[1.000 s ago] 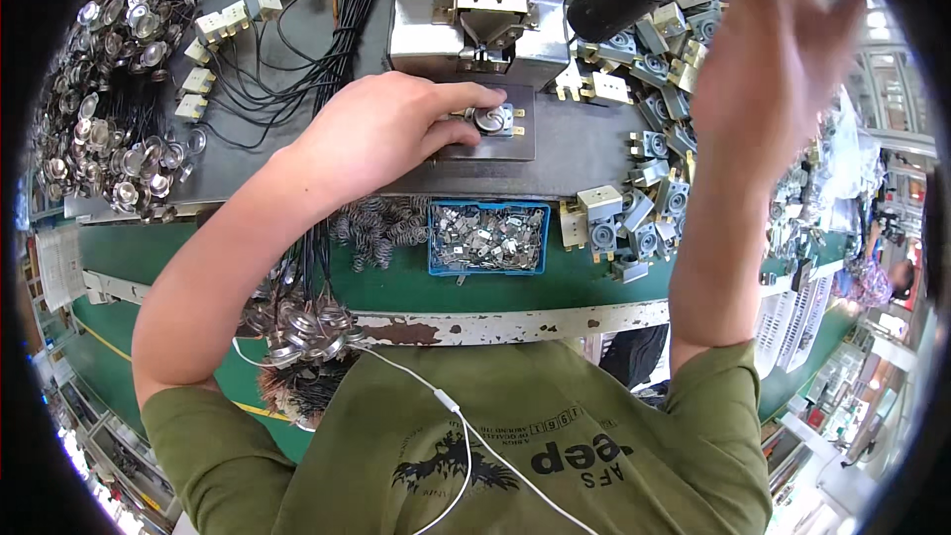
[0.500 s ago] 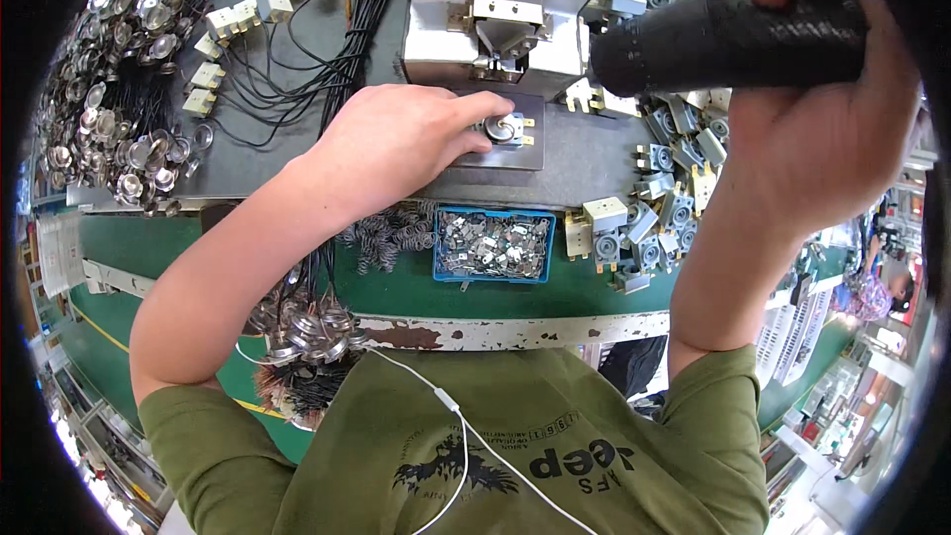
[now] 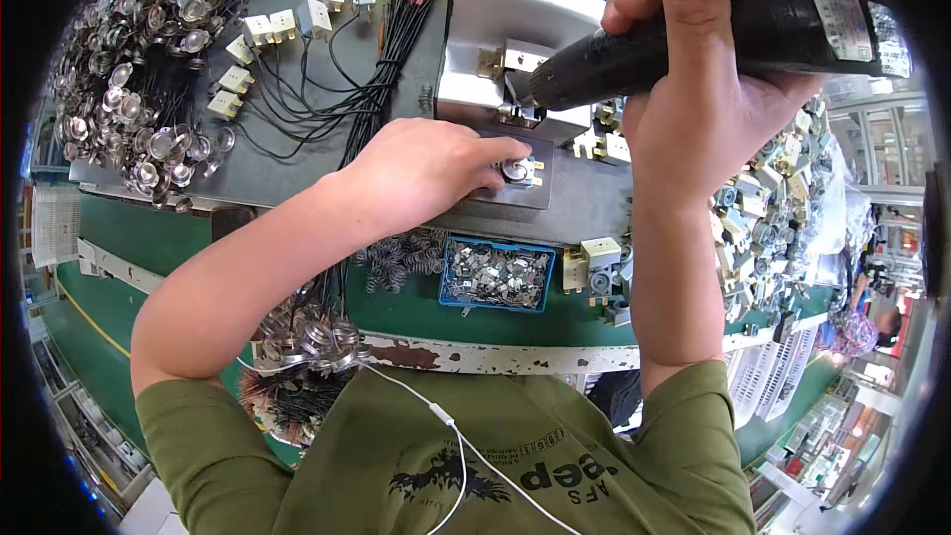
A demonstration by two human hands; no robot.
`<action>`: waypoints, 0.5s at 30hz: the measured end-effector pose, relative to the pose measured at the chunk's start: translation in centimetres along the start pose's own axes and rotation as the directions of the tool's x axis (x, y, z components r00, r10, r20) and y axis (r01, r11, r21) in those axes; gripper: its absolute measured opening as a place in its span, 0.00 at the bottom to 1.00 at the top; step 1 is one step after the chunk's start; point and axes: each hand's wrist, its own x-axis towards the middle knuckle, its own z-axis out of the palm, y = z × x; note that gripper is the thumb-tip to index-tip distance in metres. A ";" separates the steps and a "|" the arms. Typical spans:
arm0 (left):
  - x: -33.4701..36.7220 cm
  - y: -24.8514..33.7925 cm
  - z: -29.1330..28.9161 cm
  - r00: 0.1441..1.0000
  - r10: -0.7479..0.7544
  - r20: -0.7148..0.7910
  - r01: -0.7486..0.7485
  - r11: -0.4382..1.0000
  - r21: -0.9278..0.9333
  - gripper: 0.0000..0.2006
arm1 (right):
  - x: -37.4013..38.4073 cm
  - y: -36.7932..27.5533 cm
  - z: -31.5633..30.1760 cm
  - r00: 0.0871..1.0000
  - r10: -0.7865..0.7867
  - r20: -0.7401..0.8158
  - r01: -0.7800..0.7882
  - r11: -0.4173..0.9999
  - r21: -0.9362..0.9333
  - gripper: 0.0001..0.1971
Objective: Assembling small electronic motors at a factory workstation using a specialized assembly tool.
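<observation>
My left hand point(image 3: 421, 173) pinches a small round metal part with brass tabs point(image 3: 517, 170) between thumb and forefinger. This part rests on a flat metal plate point(image 3: 525, 193). My right hand point(image 3: 708, 79) is wrapped around a black power screwdriver point(image 3: 614, 61), raised above the bench. The screwdriver's nose points left, in front of a silver metal housing point(image 3: 480, 25) with a small fixture point(image 3: 515, 89) in it. In the picture the nose is above and to the right of the left fingertips; whether it touches the fixture I cannot tell.
Black wires point(image 3: 367, 104) with white blocks point(image 3: 235, 79) lie left of the housing. Round metal caps point(image 3: 158, 144) are heaped at far left. A blue tray point(image 3: 444, 277) holds small metal pieces, beside coiled springs point(image 3: 396, 258). Grey and cream switch blocks point(image 3: 758, 228) pile up at right.
My right hand has brought the screwdriver leftward, its nose now close to the housing's fixture. My left hand keeps its pinch on the round part. The whole view has shifted somewhat.
</observation>
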 end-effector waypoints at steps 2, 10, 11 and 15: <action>0.0 -0.1 0.1 1.000 0.001 -0.005 -0.001 1.000 0.001 0.20 | 0.0 -0.1 0.3 0.999 -0.036 0.003 0.036 0.999 0.021 0.12; -0.2 0.0 0.1 0.999 0.016 -0.032 -0.016 1.000 -0.006 0.20 | -0.9 -1.2 1.5 0.993 0.090 -0.077 -0.094 0.994 -0.054 0.15; -0.2 0.2 0.0 1.000 0.011 -0.020 -0.011 1.000 0.018 0.20 | -1.0 -1.1 1.7 0.993 0.088 -0.075 -0.092 0.994 -0.053 0.15; -0.2 -0.1 0.6 0.999 0.030 -0.045 -0.029 0.999 0.035 0.20 | -1.3 -1.4 2.4 0.987 0.051 -0.154 -0.076 0.984 -0.164 0.16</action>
